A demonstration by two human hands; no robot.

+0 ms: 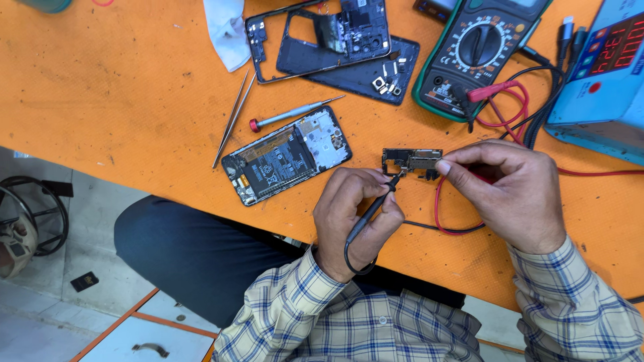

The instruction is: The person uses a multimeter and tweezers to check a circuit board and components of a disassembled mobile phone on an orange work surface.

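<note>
My left hand (357, 216) grips a black meter probe (373, 209), its tip touching a small dark circuit board (410, 160) on the orange table (121, 94). My right hand (510, 191) is closed on a red probe, mostly hidden under the fingers, at the board's right end; its red lead (439, 204) loops below. An opened phone (285, 155) with its battery exposed lies left of the board.
A green multimeter (473, 53) stands at the back with red and black leads. A blue power supply (604, 74) sits at far right. Tweezers (231, 121), a red-capped screwdriver (292, 114), a phone frame and back cover (335, 43) and a white cloth (227, 30) lie behind.
</note>
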